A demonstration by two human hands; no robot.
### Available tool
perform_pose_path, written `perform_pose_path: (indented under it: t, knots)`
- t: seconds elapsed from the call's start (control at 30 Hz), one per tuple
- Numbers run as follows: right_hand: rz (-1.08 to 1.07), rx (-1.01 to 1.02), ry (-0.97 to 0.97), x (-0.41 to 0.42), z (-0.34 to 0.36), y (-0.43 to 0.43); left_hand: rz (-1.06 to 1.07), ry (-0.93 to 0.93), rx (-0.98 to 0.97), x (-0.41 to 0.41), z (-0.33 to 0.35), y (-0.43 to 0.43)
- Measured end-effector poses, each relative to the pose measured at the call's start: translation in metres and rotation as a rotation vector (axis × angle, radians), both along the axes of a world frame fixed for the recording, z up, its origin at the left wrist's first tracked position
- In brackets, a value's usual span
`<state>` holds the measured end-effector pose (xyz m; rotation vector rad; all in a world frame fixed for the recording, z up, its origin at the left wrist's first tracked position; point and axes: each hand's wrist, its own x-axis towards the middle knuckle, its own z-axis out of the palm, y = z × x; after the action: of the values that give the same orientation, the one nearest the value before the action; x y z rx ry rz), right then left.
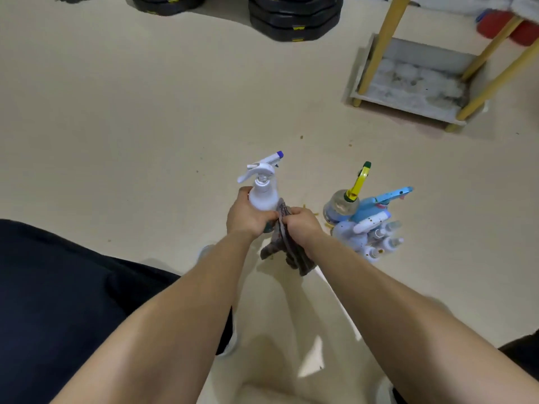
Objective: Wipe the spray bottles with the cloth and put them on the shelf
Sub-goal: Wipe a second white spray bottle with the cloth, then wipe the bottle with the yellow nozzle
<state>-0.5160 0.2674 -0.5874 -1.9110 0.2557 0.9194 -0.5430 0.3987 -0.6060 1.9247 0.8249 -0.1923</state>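
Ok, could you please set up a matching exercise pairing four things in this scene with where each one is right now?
Things:
1. white plastic spray bottle with a purple nozzle tip
2. grey fabric cloth
3. clear round bottle with a yellow trigger
4. low grey shelf with yellow legs

Places:
A. on the cream floor among other bottles
B. in the left hand
C. upper right of the view, bearing no bottles
D. in the right hand, hanging down

Pairs: 1-B, 2-D, 3-A, 4-C.
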Motion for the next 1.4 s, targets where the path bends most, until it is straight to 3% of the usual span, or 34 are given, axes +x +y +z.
perform_pose_path:
  t: [0.2,0.43,0.6,0.7,0.8,1.0,1.1,1.17,1.27,1.4]
  knots:
    - [-0.02,0.065,0.049,0.01,-0.05,0.016,0.077,0.001,-0.013,0.017,-0.056,0.012]
    - [-0.05,0.037,0.106,0.016,-0.079,0.023,-0.05,-0.02,0.129,0.028,-0.086,0.017]
    - [-0.099,0.033,0.135,0.009,-0.083,0.014,0.037,-0.015,-0.013,0.018,-0.096,0.017]
    - [-0.107,0.008,0.136,0.003,-0.073,0.004,0.126,0.162,-0.068,0.003,-0.092,0.012]
    - [-0.119,0.016,0.123,-0.004,-0.053,-0.008,0.072,0.396,-0.023,-0.01,-0.081,0.001]
    - [-0.308,0.18,0.081,-0.004,0.015,-0.042,-0.057,0.37,-0.749,-0.029,-0.003,-0.042]
    - [-0.337,0.276,-0.085,0.006,0.056,-0.069,-0.155,0.283,-1.079,-0.026,0.029,-0.058]
    - [-0.326,0.225,-0.25,0.014,0.082,-0.092,-0.209,0.209,-1.16,-0.017,0.048,-0.071]
    - [-0.254,0.178,-0.429,0.02,0.111,-0.128,-0.236,0.019,-1.127,0.0,0.071,-0.093]
    - [-0.006,0.253,-0.388,0.0,0.127,-0.165,-0.089,-0.116,-1.174,0.021,0.1,-0.128]
